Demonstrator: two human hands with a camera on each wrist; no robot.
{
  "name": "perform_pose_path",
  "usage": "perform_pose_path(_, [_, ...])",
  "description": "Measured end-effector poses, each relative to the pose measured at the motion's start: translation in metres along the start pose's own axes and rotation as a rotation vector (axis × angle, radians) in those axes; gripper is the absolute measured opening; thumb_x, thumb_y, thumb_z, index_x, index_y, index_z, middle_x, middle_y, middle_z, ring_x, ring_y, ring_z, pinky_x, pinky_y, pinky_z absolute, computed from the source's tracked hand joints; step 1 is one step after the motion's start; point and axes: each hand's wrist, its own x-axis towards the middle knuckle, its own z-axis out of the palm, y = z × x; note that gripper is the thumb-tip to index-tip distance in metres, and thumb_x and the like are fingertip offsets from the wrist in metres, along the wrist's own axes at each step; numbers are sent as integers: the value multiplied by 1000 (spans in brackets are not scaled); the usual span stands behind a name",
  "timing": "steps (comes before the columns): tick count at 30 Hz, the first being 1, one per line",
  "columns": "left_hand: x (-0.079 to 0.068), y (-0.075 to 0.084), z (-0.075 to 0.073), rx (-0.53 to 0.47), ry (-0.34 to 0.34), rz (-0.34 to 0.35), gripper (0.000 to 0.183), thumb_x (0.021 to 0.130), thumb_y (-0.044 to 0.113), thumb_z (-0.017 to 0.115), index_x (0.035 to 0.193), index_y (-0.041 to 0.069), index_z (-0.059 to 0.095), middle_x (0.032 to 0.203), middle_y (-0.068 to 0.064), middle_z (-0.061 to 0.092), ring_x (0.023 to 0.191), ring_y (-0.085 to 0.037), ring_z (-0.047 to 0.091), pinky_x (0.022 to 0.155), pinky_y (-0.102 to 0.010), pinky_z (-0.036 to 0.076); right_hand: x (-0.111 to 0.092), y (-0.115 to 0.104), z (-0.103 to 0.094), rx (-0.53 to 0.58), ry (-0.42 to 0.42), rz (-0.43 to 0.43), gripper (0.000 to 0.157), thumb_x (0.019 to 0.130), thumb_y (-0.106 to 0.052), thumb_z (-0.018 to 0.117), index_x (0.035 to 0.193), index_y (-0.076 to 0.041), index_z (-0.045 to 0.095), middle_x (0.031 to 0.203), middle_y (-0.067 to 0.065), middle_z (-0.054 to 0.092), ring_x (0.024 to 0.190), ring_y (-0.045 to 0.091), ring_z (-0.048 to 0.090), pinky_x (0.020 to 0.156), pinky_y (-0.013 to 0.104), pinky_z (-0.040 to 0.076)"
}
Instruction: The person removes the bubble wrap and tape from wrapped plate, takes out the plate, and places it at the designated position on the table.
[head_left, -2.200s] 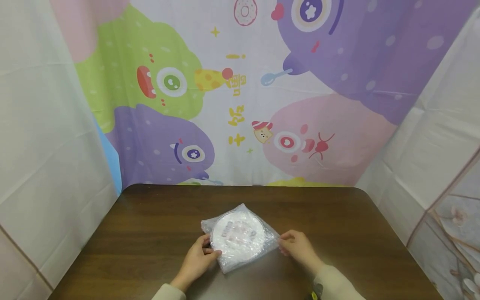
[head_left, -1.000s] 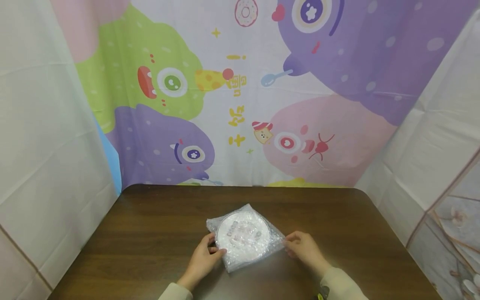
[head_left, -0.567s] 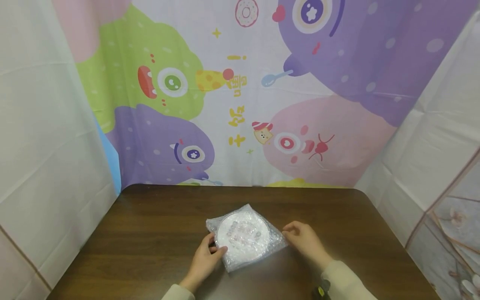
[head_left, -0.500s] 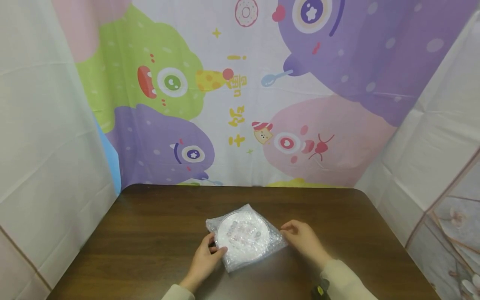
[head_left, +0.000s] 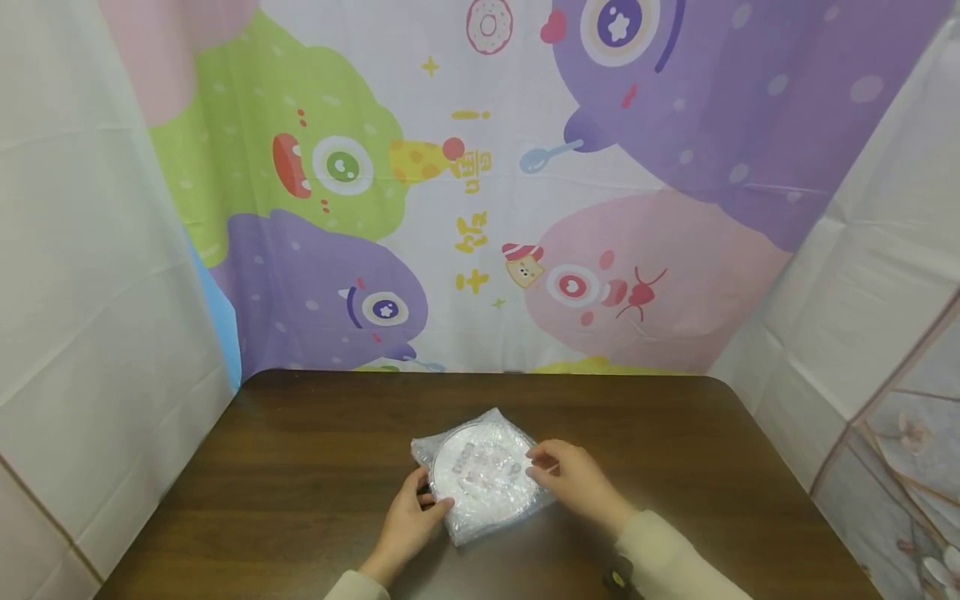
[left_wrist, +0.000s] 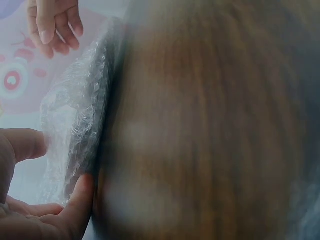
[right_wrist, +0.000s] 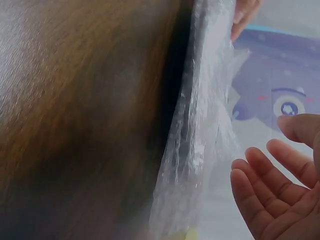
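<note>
On the table (head_left: 315, 483), left fingers (left_wrist: 80, 200) grip a bubble-wrapped disc (head_left: 483, 479); right fingers (right_wrist: 270, 182) hang apart above it.

We see crinkly, see-through plastic wrap (right_wrist: 197, 117), shiny and full of little bumps. Under it, we cannot tell what the round thing (head_left: 483, 475) is made of. The worktop (head_left: 315, 467) looks like wood, streaky with a soft shine. The picture sheet (head_left: 487, 200) looks like creased, dull cloth, and the sleeve (head_left: 671, 554) looks like dull cloth too.
</note>
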Motion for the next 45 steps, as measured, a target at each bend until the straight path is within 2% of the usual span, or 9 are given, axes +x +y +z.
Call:
perform_pose_path(7, [0,-1,0,-9,-1,6,68,81,9,73,138,-11,41,131,-31,54,105,-34,61,75,-28,54,3,-8,14,-126,-46,-93,17,85,-14,72,101,-6,71,96,3,70,89,21,66,80,35,56])
perform_pose_path(17, [0,-2,0,-17,-14,1,68,82,8,73,139,-11,40,132,-31,53,107,-34,61,76,-32,56,2,-10,27,-299,-73,-222,21,82,-15,74,101,-6,72,98,4,72,92,20,67,84,34,55])
perform_pose_path(22, [-1,0,-1,-29,-19,-2,69,82,8,73,139,-11,40,132,-31,53,107,-35,61,76,-33,57,1,-14,29,-392,-64,-235,22,80,-20,75,99,-10,73,96,1,72,91,18,67,82,34,55])
perform_pose_path(27, [-1,1,-2,-31,-27,-6,70,82,8,73,139,-12,39,133,-32,52,108,-35,61,76,-33,57,0,-13,31,-477,-101,-226,23,81,-25,75,100,-13,73,96,-3,71,90,17,67,80,32,55])
perform_pose_path(39, [-1,1,-2,-24,-29,1,70,82,7,72,139,-13,38,134,-33,51,108,-37,61,78,-35,57,3,-9,36,-450,-123,-268,21,80,-21,75,98,-11,74,92,-1,69,88,16,65,82,30,53])
perform_pose_path(45, [-1,1,-3,-25,-31,4,70,82,7,72,140,-13,38,135,-33,50,109,-37,60,80,-37,58,3,-10,32,-421,-161,-270,27,78,-25,77,101,-12,74,97,-2,69,91,16,65,86,30,54])
